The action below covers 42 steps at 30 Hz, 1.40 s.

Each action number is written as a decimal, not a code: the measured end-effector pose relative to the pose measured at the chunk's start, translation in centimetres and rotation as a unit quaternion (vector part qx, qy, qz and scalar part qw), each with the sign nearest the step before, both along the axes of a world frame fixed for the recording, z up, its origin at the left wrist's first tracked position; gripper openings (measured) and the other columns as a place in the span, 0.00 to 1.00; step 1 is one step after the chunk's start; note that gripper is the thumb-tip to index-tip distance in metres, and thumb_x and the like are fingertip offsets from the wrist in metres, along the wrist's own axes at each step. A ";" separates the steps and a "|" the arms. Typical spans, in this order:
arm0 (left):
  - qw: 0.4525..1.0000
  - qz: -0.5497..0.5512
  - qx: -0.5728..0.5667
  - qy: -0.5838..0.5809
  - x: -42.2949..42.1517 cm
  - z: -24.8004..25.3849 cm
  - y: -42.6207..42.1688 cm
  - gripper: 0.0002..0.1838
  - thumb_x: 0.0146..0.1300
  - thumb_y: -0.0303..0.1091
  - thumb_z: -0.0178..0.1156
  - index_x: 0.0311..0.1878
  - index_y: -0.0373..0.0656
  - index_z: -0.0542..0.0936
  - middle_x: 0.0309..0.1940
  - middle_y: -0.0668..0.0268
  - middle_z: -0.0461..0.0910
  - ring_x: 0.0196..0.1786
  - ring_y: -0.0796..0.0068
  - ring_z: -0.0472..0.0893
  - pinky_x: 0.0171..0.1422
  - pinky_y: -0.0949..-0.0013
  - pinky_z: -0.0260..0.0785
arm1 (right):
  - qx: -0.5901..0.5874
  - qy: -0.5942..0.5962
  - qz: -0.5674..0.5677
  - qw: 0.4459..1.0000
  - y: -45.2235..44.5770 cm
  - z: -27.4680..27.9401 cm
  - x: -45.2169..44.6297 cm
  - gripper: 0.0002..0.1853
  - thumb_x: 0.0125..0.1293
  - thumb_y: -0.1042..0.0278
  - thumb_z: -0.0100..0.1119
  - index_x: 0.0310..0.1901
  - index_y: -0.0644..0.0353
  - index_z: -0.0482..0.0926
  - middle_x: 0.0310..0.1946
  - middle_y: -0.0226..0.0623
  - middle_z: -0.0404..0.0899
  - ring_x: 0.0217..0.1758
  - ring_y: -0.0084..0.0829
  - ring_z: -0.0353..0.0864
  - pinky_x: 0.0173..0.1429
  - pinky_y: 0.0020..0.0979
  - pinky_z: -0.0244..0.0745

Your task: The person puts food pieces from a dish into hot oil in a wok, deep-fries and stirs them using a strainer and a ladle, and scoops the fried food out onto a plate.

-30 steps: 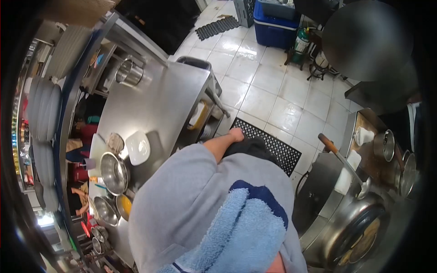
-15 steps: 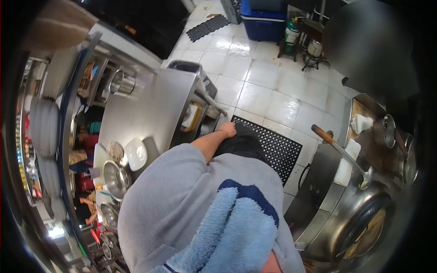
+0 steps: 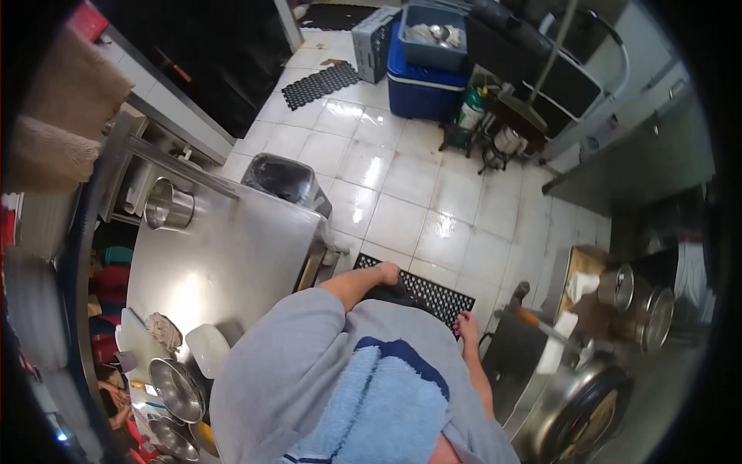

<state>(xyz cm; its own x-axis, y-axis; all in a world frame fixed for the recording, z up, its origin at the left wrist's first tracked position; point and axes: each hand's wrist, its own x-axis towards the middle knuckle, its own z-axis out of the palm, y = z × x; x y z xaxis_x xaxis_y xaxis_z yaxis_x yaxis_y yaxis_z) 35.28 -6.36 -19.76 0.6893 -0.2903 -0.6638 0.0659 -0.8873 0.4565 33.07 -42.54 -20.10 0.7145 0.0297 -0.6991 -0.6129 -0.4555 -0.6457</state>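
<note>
The right hand [image 3: 466, 326] is now coming into view, fingers loosely bent; the left hand [image 3: 388, 273] is staying curled near the worktop [image 3: 232, 243]; whether either is holding anything, I cannot tell; the perforated mat [image 3: 434, 295] is lying beyond them, on the floor [image 3: 402, 224].

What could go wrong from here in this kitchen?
Slipping: the white floor tiles ahead shine and may be wet.
Knocking: the wooden-handled ladle sticks out near the right hand, so a careless swing might catch it.
Dropping: the blue towel seems merely draped over the grey shirt, so bending could make it slide off.
</note>
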 end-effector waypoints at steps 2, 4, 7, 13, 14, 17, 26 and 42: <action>0.998 -0.032 -0.037 0.027 1.3 -2.1 1.7 0.15 0.53 0.40 0.53 0.40 0.46 0.82 0.38 0.55 0.83 0.41 0.54 0.82 0.46 0.57 0.75 | 0.022 -0.029 -0.078 0.996 2.0 0.6 5.5 0.14 0.67 0.66 0.51 0.49 0.65 0.71 0.27 0.38 0.77 0.24 0.26 0.76 0.20 0.26 0.71; 0.986 0.008 -0.081 0.147 1.7 1.5 4.5 0.15 0.53 0.38 0.56 0.42 0.46 0.83 0.38 0.59 0.83 0.39 0.64 0.80 0.43 0.59 0.73 | 0.036 -0.040 -0.092 0.994 6.3 1.4 10.3 0.13 0.67 0.66 0.50 0.48 0.65 0.72 0.27 0.38 0.77 0.23 0.25 0.77 0.20 0.25 0.72; 0.986 -0.060 -0.114 0.106 1.1 -1.0 6.2 0.18 0.54 0.38 0.55 0.45 0.42 0.82 0.42 0.54 0.82 0.44 0.60 0.80 0.50 0.59 0.70 | 0.002 -0.022 0.013 1.000 9.8 1.2 12.6 0.11 0.67 0.67 0.49 0.47 0.63 0.73 0.25 0.39 0.78 0.21 0.27 0.77 0.21 0.27 0.74; 0.970 0.053 -0.160 0.173 -3.0 -2.6 8.0 0.28 0.56 0.47 0.53 0.57 0.38 0.76 0.58 0.56 0.74 0.58 0.60 0.75 0.64 0.59 0.63 | -0.143 0.042 0.368 0.918 15.0 4.2 16.9 0.15 0.63 0.68 0.54 0.50 0.63 0.73 0.30 0.40 0.81 0.28 0.32 0.83 0.28 0.35 0.81; 0.962 0.147 -0.153 0.172 -4.2 -7.4 7.7 0.27 0.57 0.47 0.52 0.55 0.39 0.77 0.57 0.56 0.76 0.56 0.60 0.76 0.62 0.59 0.66 | -0.152 0.048 0.392 0.906 15.6 4.4 17.6 0.15 0.63 0.68 0.54 0.50 0.63 0.73 0.30 0.40 0.81 0.28 0.32 0.83 0.29 0.35 0.81; 0.974 0.174 -0.102 0.100 -6.8 -8.4 8.8 0.24 0.58 0.46 0.51 0.53 0.41 0.78 0.52 0.54 0.78 0.52 0.60 0.79 0.56 0.58 0.69 | -0.154 0.069 0.429 0.887 17.3 2.3 22.4 0.15 0.62 0.68 0.54 0.50 0.63 0.74 0.29 0.40 0.82 0.27 0.32 0.83 0.29 0.34 0.81; 0.697 0.700 -0.072 0.138 -25.4 -7.5 0.8 0.24 0.60 0.51 0.53 0.50 0.42 0.80 0.51 0.56 0.79 0.53 0.59 0.78 0.55 0.57 0.71 | -0.121 -0.009 0.539 0.834 30.7 0.4 29.9 0.15 0.63 0.67 0.53 0.49 0.64 0.75 0.30 0.42 0.82 0.29 0.32 0.83 0.30 0.34 0.81; 0.494 0.848 -0.154 0.115 -35.0 -2.2 -14.8 0.24 0.60 0.52 0.55 0.53 0.45 0.79 0.52 0.60 0.79 0.53 0.62 0.78 0.55 0.56 0.71 | -0.126 -0.234 0.912 0.312 31.5 -5.8 23.7 0.14 0.48 0.57 0.60 0.33 0.57 0.82 0.38 0.42 0.82 0.41 0.43 0.82 0.47 0.37 0.78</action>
<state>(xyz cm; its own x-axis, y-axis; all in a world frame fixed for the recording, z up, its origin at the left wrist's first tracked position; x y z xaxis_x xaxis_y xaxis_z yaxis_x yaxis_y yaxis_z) 0.27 -21.19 -21.98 0.0309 0.4633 -0.8857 0.6780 0.6414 0.3592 56.82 -11.05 -25.89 -0.3051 0.6717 -0.6751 0.9492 0.1573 -0.2725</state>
